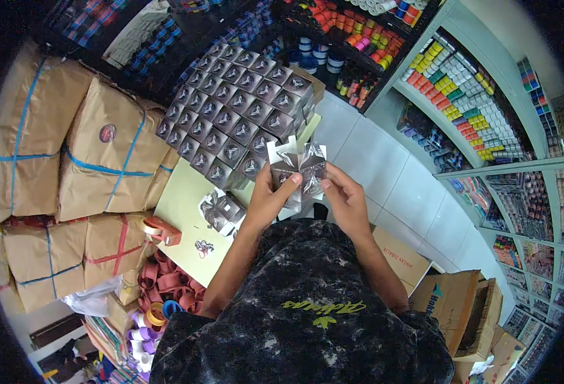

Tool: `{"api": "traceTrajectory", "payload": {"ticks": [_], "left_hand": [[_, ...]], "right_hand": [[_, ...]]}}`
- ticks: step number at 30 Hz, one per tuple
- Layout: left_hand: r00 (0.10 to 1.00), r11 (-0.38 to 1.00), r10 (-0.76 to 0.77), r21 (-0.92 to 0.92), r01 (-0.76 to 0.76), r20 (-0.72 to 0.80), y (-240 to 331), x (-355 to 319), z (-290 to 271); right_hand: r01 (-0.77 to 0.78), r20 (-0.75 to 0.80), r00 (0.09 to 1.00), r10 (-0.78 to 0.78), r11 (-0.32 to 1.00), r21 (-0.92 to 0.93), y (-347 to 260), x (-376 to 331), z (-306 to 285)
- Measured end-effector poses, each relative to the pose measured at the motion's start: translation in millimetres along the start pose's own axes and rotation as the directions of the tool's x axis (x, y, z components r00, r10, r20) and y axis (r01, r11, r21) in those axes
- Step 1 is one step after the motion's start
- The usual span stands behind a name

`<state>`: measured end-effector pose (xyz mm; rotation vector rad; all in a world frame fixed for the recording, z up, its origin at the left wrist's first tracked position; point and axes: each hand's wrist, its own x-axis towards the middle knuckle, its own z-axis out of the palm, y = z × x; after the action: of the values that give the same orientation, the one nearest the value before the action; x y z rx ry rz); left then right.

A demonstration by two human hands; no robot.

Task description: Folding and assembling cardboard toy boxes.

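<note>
Up in front of my chest, a small dark printed carton is held between both hands, its white-edged flaps standing open at the far end. My left hand grips its left side with the thumb across the front panel. On the right side, my right hand closes on the carton's edge with thumb and fingers. Beyond them, a big stack of matching closed boxes fills the far part of the pale yellow table. Several loose unfolded cartons lie on the table beside my left forearm.
A red tape dispenser sits at the table's left edge, near a small dark-and-white bundle. Brown paper-wrapped parcels pile up at left. Thread shelves line the right; open cardboard boxes stand at lower right.
</note>
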<state>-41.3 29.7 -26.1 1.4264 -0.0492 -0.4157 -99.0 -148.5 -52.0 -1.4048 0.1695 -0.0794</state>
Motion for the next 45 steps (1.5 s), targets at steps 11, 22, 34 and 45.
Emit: {"api": "traceTrajectory", "payload": {"ticks": [11,22,34,45], "left_hand": [[0.944,0.975,0.181,0.078,-0.21,0.277,-4,0,4],[0.891,0.791,0.373,0.414,-0.45,0.258,22,-3,-8],[0.868,0.763,0.299,0.447,-0.467,0.397,18,-11,-13],[0.855,0.729,0.356,0.46,-0.507,0.379,19,-13,-19]], "right_hand": [[0.388,0.339,0.901,-0.269,0.852,-0.353,-13,1,9],[-0.055,0.099,0.994,0.039,0.986,0.16,-24,10,-8],[-0.225,0.203,0.958,0.203,0.97,0.09,-33,19,-21],[-0.142,0.135,0.982,0.129,0.986,0.087,-16,16,-9]]}}
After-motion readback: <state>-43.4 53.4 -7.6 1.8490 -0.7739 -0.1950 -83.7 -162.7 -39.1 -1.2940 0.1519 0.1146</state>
